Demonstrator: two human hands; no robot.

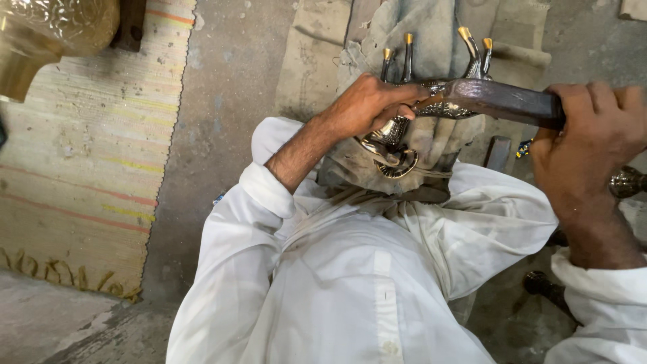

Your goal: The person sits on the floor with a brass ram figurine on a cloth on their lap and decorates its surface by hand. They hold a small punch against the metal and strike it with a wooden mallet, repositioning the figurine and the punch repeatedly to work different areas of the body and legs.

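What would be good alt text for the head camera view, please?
A person in white clothing grips an ornate silver-and-gold metal figurine with the left hand while the right hand holds a dark flat file against it. A striped woven mat lies on the concrete floor.

A striped woven mat [87, 155] lies on the grey concrete floor [229, 81].

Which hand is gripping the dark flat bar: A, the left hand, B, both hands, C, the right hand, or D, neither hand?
C: the right hand is closed around the end of the dark bar, while the left hand grips the ornate metal piece beneath it.
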